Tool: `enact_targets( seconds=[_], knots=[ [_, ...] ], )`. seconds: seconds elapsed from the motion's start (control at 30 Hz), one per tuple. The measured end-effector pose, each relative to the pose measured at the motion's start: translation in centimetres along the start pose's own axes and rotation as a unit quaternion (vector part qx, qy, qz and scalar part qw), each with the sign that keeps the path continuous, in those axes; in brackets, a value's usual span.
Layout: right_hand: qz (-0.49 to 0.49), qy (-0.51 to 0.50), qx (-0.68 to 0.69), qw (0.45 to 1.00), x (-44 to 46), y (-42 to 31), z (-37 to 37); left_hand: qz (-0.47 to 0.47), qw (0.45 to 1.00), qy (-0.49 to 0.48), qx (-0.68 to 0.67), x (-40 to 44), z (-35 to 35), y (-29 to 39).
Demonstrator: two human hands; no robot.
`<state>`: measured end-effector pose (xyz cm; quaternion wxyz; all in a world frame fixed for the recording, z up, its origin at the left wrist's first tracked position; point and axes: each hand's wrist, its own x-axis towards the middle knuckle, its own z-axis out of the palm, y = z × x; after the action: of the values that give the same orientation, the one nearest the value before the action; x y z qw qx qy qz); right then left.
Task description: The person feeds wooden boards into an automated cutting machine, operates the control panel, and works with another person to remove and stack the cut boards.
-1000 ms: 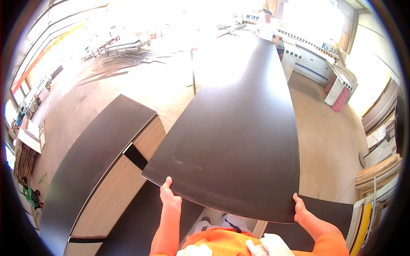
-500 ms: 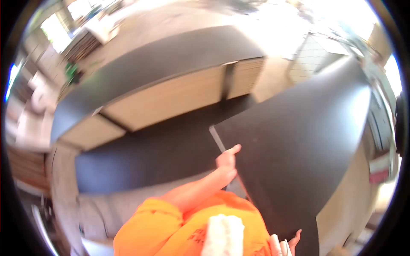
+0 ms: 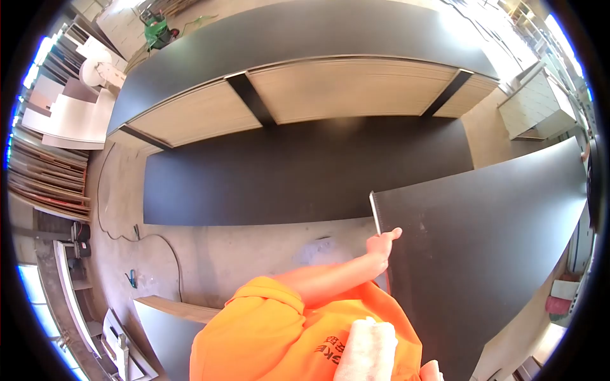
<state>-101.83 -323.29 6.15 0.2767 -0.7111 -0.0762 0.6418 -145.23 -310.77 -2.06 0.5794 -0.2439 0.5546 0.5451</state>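
Observation:
A large dark panel [image 3: 457, 241] slants across the right side of the view, raised above the floor. My left hand [image 3: 383, 244] is closed on its near edge by the corner, thumb over the dark face. My right hand [image 3: 431, 371] shows only in part at the bottom, against the same panel's edge; most of its fingers are cut off by the frame. Beyond the panel's corner, another dark sheet [image 3: 286, 174] lies low in front of a long stack of boards [image 3: 356, 89] with a dark top.
What looks like another person's hand [image 3: 584, 156] is at the panel's far right end. A cable [image 3: 170, 247] trails over the floor at left. Stacked boards [image 3: 47, 168] stand farther left, a green machine [image 3: 155, 30] behind. A light cabinet [image 3: 537, 105] is at the right.
My view has swung and sharpened, showing more floor on the left. The panel in my hands sits farther right in view, and my right hand has slipped mostly below the frame.

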Motion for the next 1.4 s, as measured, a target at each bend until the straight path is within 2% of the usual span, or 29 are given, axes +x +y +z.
enact_targets(
  seconds=[0.03,0.07,0.17,0.2,0.37,0.53,0.63,0.73,0.83,0.93,0.97,1.03,1.07,1.1,1.17,1.4],
  knots=[
    [0.004,0.002,-0.004,1.000,-1.4,2.8,2.0,-0.006,1.000,-0.012,0.002,0.1,-3.0,1.6],
    [0.005,0.005,-0.007,1.000,-2.8,5.4,3.9,0.006,0.998,0.033,0.057,0.1,-5.7,3.2],
    [0.011,0.025,-0.016,0.999,-8.6,13.0,8.4,-0.005,1.000,-0.014,0.008,1.2,-14.7,7.0],
    [0.013,0.027,-0.014,0.999,-10.2,15.6,9.9,-0.009,0.999,-0.027,-0.018,-2.4,-17.4,10.7],
    [0.014,0.031,-0.001,0.999,-17.7,29.2,15.5,-0.009,1.000,-0.003,0.005,-3.8,-32.7,15.3],
    [0.017,0.037,0.007,0.999,-25.6,45.4,20.1,0.003,0.998,0.043,0.053,-6.8,-50.2,19.9],
    [0.023,0.048,0.017,0.998,-31.3,54.5,23.6,-0.022,1.000,0.012,0.003,-7.6,-60.9,23.1],
    [0.028,0.057,0.024,0.998,-36.9,64.3,28.1,-0.020,0.998,0.044,0.032,-9.7,-71.1,28.1],
    [0.032,0.066,0.046,0.996,-42.2,75.0,33.6,-0.029,1.000,0.006,-0.002,-8.3,-82.6,31.9],
    [0.044,0.070,0.062,0.995,-47.1,85.6,40.2,0.050,0.997,0.027,0.056,-9.6,-93.1,38.3],
    [0.045,0.077,0.068,0.994,-49.0,88.6,42.0,0.013,0.999,0.005,0.033,-7.0,-97.4,39.1],
    [0.043,0.090,0.084,0.991,-52.7,94.5,45.2,0.046,0.988,0.070,0.127,-8.1,-103.4,43.6],
    [0.041,0.091,0.095,0.990,-54.2,97.4,46.7,0.016,0.999,0.021,0.030,-7.7,-107.1,44.9],
    [0.034,0.091,0.104,0.990,-55.5,100.3,48.0,0.023,1.000,0.013,-0.004,-7.1,-110.7,45.9],
    [0.028,0.091,0.124,0.988,-57.8,106.5,51.0,0.047,0.997,0.045,0.030,-7.2,-117.4,48.5],
    [0.000,0.109,0.182,0.977,-62.5,128.9,59.3,-0.023,0.999,0.035,-0.019,-6.7,-139.5,56.4]
  ],
)
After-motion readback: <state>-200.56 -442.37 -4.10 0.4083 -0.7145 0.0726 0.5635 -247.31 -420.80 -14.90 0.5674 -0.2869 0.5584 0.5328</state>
